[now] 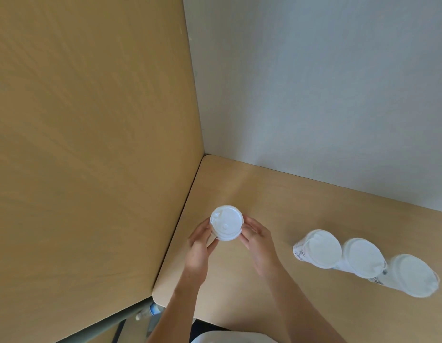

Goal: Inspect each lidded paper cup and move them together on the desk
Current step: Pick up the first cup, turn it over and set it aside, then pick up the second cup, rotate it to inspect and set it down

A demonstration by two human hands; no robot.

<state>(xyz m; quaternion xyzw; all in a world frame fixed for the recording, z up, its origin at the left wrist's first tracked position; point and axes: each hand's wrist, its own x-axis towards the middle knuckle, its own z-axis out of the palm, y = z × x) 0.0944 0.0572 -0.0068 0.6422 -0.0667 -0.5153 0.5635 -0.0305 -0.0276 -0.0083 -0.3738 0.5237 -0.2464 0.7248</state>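
Cup (226,225), round, white, smooth-lidded

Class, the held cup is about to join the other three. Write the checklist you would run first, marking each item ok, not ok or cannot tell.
1. Left hand and right hand both grip the held white-lidded paper cup: ok.
2. Its lid is on: ok.
3. Cup full or empty: cannot tell.
4. Light wooden desk is bare between it and the row of three lidded paper cups: ok.
5. Row cups all stand lidded: ok.
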